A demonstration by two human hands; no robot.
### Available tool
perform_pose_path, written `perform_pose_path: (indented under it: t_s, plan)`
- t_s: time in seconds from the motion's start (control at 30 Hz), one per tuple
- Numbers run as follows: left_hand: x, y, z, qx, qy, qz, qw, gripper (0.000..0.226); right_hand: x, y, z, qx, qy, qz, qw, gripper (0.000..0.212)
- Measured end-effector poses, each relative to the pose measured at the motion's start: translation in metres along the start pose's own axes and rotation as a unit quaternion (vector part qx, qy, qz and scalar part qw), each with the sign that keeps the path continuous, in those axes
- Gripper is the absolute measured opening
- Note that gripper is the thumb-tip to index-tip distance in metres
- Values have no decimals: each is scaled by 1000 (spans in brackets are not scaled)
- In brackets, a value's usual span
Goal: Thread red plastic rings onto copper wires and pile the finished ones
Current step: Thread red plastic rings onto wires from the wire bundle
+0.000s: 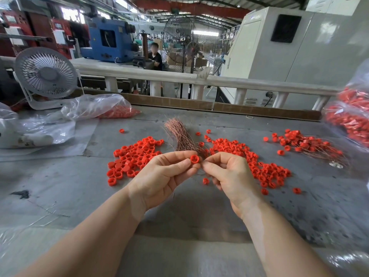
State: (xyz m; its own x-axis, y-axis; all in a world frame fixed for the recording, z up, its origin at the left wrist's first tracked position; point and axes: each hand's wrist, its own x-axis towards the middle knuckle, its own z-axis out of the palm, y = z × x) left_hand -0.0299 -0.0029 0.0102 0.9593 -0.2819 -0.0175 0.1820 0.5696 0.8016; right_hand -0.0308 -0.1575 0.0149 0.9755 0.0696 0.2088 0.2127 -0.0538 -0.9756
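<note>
My left hand [165,176] pinches one red plastic ring [194,158] between thumb and fingertips at the table's middle. My right hand [227,172] pinches a thin copper wire [199,172] right beside that ring; another red ring [205,181] sits under its curled fingers. A bundle of copper wires [179,134] lies just behind both hands. Loose red rings lie in a left pile [132,156] and a right pile [259,164]. Rings with wires through them form a heap [307,144] at the far right.
A clear bag of red rings [111,108] and a white desk fan [46,74] stand at the back left. More bags of red parts [351,114] sit at the right edge. A white railing [179,76] borders the grey table [79,186] at the back.
</note>
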Motion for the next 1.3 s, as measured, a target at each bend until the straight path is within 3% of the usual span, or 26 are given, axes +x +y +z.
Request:
perform_pose_path:
  t_s: [0.47,1.03,1.17,1.3]
  plan:
    - [-3,2,4,-19,0,4,1000,21,0,1,0,33,-65,37,997,14]
    - [-1,2,2,-25,-19,16,999,17,0,3,-1,22,-45,67,996,11]
    - [3,1,0,-57,23,39,997,17,1,8,-3,-99,-5,52,994,14]
    - [5,-1,-2,-47,47,53,996,22,3,14,-5,-307,45,8,951,21]
